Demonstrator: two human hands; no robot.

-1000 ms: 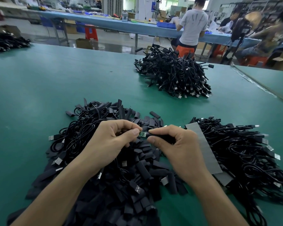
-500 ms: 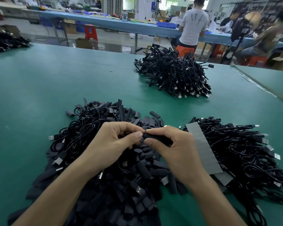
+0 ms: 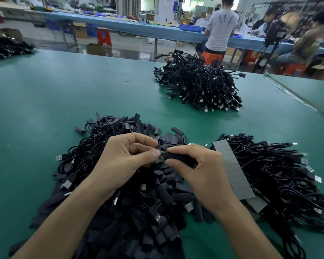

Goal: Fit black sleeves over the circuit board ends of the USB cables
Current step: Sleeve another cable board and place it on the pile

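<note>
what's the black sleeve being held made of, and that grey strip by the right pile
Black sleeve: matte, soft-looking plastic or rubber tubing, likely heat-shrink; loose ones lie flattened. Grey strip: flat, dull sheen, metal or stiff plastic; cannot tell which.

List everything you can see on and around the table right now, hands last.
table: one, green, fills the foreground.
sleeve-and-cable pile: one, black, nearest, under the hands.
cable pile: one, black, near right.
strip: one, grey, lying along that pile's left edge.
far cable pile: one, black, centre back.
edge pile: one, black, far left, too blurred to tell its contents.
sleeve: one, black, in the right hand.
circuit board end: one, green, showing between the thumbs.
bench: one, blue, behind.
standing person: one, white shirt, at the bench.
left hand: pinches the circuit board end.
right hand: grips the sleeve.
</note>
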